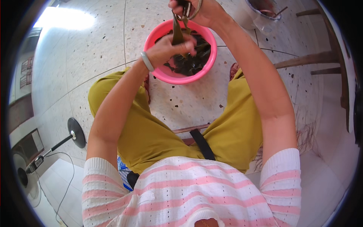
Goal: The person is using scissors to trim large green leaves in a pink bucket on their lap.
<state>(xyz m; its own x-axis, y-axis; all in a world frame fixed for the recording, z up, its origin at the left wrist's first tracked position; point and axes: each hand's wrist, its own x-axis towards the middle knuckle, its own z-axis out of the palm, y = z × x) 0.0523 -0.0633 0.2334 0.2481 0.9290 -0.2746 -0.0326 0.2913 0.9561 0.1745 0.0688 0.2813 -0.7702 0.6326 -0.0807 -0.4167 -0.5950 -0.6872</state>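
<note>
A pink plastic basin (181,80) stands on the speckled floor between my feet. Dark green wet leaves or strips, perhaps seaweed, lie inside it (200,61). My left hand (177,46), with a pale bangle (147,61) at the wrist, is over the basin against a long dark green strip (177,32); its fingers are partly blurred. Beyond the basin's far rim, my right hand (198,11) grips scissors (186,10) by the handles, as far as shows. The strip hangs by the scissors, and the top of the picture cuts off part of that hand.
A whitish bucket (265,21) with a stick in it stands at the upper right. Wooden furniture legs (309,59) are at the right. On the left lies a round black base (76,132) of a stand, with a thin cable (72,176) near it.
</note>
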